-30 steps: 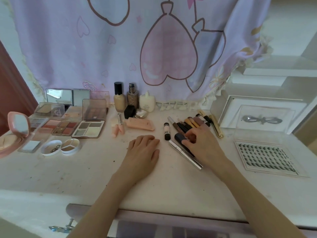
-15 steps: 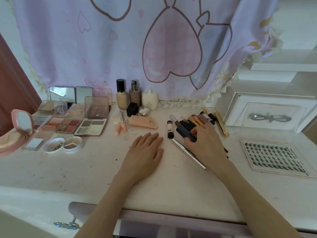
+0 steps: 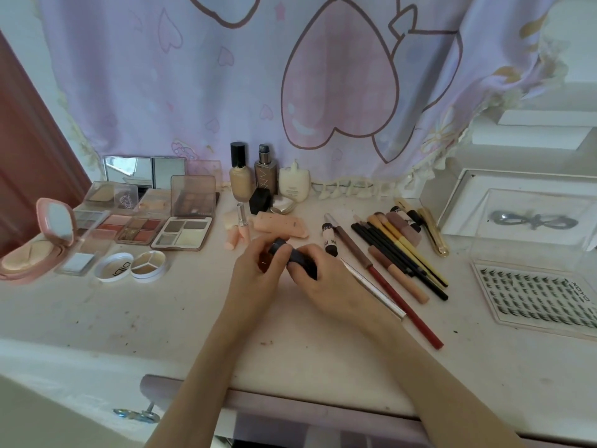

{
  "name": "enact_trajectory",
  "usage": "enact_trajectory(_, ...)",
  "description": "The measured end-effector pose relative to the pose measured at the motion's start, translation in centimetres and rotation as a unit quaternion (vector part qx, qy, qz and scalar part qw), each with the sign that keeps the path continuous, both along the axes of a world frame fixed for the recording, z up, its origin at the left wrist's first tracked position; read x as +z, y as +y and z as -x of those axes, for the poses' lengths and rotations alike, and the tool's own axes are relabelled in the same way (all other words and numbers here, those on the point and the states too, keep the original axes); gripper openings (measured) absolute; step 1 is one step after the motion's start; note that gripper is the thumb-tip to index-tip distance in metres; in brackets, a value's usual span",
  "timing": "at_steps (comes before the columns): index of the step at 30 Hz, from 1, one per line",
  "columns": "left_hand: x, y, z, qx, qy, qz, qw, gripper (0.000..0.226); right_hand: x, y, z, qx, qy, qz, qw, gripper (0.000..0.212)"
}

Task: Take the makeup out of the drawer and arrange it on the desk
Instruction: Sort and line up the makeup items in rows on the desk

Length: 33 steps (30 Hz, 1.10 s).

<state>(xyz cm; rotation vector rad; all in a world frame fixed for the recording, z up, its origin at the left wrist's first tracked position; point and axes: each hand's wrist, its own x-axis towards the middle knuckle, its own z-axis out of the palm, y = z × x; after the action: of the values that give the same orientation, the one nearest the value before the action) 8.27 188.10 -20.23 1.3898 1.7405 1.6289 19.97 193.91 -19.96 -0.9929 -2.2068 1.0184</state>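
From the head camera, both hands are meeting at the middle of the desk (image 3: 290, 344) over one small dark tube (image 3: 298, 260), just in front of the peach squeeze tube (image 3: 279, 228). The left hand (image 3: 258, 273) is curling its fingers round the capped end; the right hand (image 3: 326, 279) is wrapping its fingers (image 3: 295, 270) round the body. The tube is looking light, rigid and smooth, likely slippery, so a grip across its middle should be the safest. Whether the cap is turning cannot be told. To the right, pencils and brushes (image 3: 400, 250) are lying in a fanned row; to the left, open palettes (image 3: 182, 232) are sitting side by side.
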Motion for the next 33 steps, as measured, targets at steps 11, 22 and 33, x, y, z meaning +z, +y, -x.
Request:
enact_trajectory(11, -0.2, -0.1, 0.1, -0.011, -0.031, -0.025, 0.999, 0.011, -1.0, -0.3, -0.2, 0.024, 0.029, -0.057, 0.998, 0.017)
enact_trajectory(22, -0.3, -0.3, 0.7, 0.129, -0.109, -0.073, 0.983, 0.011, -1.8, 0.6, -0.4, -0.014, 0.086, 0.024, 0.996, 0.04)
enact_trajectory(33, -1.1, 0.2, 1.3, 0.189, -0.081, 0.029, 0.978, 0.019, -0.8, 1.3, 1.6, -0.07, 0.168, 0.058, 0.982, 0.015)
